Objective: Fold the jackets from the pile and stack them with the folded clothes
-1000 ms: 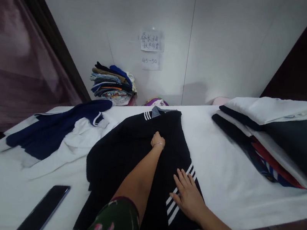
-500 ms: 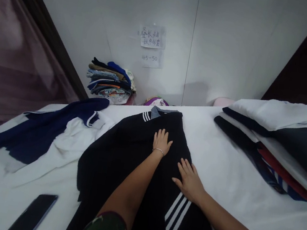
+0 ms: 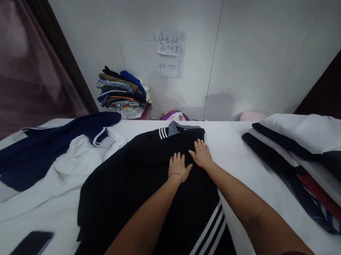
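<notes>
A black long-sleeved jacket point(image 3: 137, 174) with white triple stripes and a grey collar lining lies spread on the white table point(image 3: 231, 154), its collar toward the wall. Flat on its upper middle rests my left hand point(image 3: 179, 167), fingers stretched out, a thin bracelet at the wrist. My right hand point(image 3: 201, 153) presses open near the collar's right side, just above and right of the left one. Neither hand grips the cloth. The jacket's lower end runs out of view at the bottom.
Left of the jacket lie a navy garment point(image 3: 53, 148) and a white garment point(image 3: 70, 163). A dark phone point(image 3: 31, 245) is at the near left. Folded clothes point(image 3: 308, 158) are stacked on the right. Another clothes pile point(image 3: 124, 92) stands by the wall, below paper signs point(image 3: 171, 43).
My right hand has moved up the jacket from beside the sleeve stripes to near the collar. My left hand has shifted slightly down, still flat on the cloth.
</notes>
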`<state>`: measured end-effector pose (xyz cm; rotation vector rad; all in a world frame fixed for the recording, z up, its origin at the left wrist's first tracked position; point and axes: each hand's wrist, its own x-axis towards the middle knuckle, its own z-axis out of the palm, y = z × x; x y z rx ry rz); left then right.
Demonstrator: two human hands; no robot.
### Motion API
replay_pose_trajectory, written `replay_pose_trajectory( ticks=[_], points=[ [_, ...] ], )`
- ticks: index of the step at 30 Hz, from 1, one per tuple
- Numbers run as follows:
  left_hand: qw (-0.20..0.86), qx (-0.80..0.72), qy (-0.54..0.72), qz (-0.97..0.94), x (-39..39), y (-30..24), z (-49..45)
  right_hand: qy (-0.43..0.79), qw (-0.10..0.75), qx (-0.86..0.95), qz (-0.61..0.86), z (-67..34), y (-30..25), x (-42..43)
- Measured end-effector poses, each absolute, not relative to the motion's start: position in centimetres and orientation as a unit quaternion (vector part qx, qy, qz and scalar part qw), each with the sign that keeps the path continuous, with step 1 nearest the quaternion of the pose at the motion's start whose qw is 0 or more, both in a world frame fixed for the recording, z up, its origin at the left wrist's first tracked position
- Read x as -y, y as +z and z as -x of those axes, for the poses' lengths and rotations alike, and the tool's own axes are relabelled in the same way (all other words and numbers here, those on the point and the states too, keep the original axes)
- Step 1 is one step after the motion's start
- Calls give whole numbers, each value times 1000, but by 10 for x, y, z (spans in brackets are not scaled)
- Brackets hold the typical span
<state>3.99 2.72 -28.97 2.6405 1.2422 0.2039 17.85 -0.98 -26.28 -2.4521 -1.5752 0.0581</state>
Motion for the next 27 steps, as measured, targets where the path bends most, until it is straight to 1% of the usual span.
replay_pose_trajectory(
  ticks=[6, 10, 13, 16, 18, 21, 24, 27],
  points=[
    [112, -426, 74, -895, -31, -298, -42, 75, 81, 488, 866, -213, -292, -2],
    [126, -425, 81, -893, -29, -297, -42, 91, 73, 479, 870, -211, -284, -1],
    [136, -427, 82, -890, -27, -295, -41, 45, 95, 521, 847, -191, -275, 10],
    [140, -422, 88, -892, -26, -295, -39, -4, 122, 580, 805, -166, -280, 34],
    [150, -421, 91, -890, -25, -296, -38, 4, 122, 585, 802, -155, -292, 50],
    [176, -421, 97, -884, -25, -298, -38, 37, 97, 562, 820, -148, -311, 63],
    [200, -413, 121, -880, -27, -292, -35, 32, 82, 558, 825, -149, -322, 65],
    [176, -367, 172, -897, -34, -270, -18, 19, 82, 561, 823, -150, -324, 64]
  ],
)
